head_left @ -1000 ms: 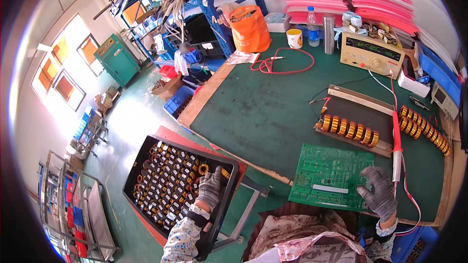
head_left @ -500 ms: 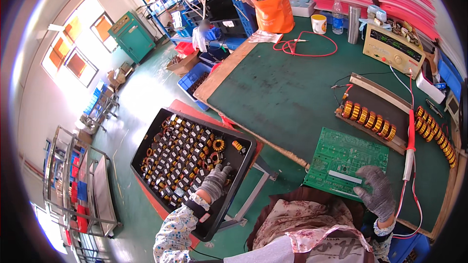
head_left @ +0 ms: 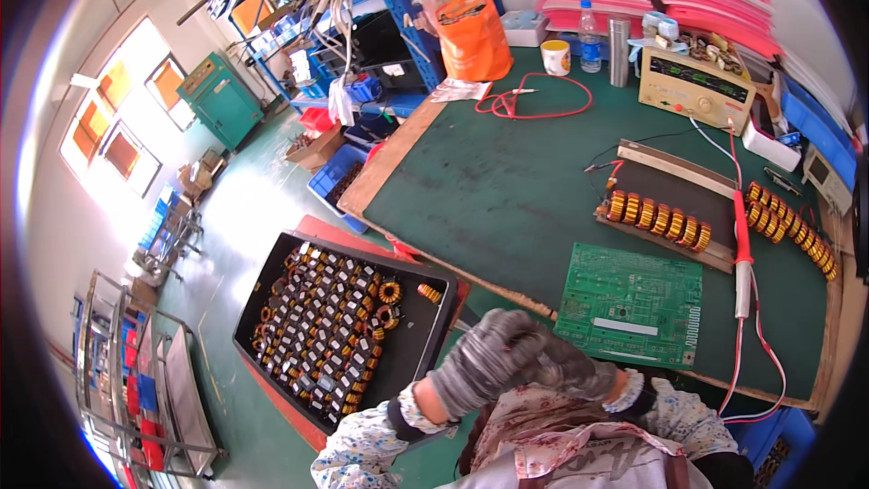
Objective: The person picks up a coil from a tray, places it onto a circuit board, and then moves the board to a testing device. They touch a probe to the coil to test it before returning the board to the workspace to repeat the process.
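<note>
My left hand (head_left: 484, 358), in a grey knit glove, is in front of my body between the black tray and the bench, its fingers curled. My right hand (head_left: 577, 369), gloved alike, meets it, with its fingers tucked against the left ones. Whatever the hands may hold is hidden by the gloves. Just beyond my right hand a green circuit board (head_left: 629, 303) lies flat on the bench's near edge. To the left, the black tray (head_left: 412, 335) holds rows of copper-wound toroid coils (head_left: 330, 317), and one coil (head_left: 429, 293) lies apart by its right wall.
On the green bench (head_left: 453, 181), a row of coils (head_left: 659, 220) sits in a wooden holder, more coils (head_left: 797, 226) curving beyond. A red probe (head_left: 742, 235) with cables runs down from a beige power supply (head_left: 695, 91). A cup (head_left: 556, 58), bottle (head_left: 589, 41) and steel flask (head_left: 618, 52) stand behind.
My left hand has left the tray and moved right. My right hand has come left off the circuit board, and the two now meet. The whole view has shifted slightly.
</note>
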`<state>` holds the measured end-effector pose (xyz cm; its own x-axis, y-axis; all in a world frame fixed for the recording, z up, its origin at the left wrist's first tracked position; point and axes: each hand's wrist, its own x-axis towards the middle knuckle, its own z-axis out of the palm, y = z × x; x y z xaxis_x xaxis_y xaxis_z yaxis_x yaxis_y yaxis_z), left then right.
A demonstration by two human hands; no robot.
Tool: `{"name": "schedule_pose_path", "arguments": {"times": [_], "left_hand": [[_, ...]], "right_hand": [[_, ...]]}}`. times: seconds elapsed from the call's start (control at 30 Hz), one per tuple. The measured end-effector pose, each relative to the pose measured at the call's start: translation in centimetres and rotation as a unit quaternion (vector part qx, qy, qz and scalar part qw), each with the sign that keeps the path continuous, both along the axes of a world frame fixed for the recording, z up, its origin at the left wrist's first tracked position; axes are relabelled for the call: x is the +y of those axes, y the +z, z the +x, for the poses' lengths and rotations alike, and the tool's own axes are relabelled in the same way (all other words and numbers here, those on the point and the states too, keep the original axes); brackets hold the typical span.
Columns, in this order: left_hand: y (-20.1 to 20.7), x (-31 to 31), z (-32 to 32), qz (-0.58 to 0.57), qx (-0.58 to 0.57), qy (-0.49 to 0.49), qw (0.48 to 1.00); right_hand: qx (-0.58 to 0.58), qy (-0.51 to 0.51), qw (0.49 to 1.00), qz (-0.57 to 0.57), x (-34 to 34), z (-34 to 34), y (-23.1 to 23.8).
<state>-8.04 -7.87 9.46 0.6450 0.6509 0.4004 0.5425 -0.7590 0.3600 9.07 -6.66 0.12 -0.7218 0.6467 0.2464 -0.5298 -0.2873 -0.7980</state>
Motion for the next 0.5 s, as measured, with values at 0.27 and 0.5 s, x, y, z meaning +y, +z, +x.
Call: {"name": "schedule_pose_path", "arguments": {"times": [0.27, 0.5], "left_hand": [[-4.0, 2.6, -9.3, -0.009, 0.103, 0.200, 0.974], [-9.3, 3.7, -14.8, 0.021, 0.134, 0.279, 0.951]], "right_hand": [[0.069, -0.215, 0.957, -0.181, -0.3, 11.2, 1.6], [0.044, -0.429, 0.893, -0.129, 0.9, 21.6, 2.9]]}}
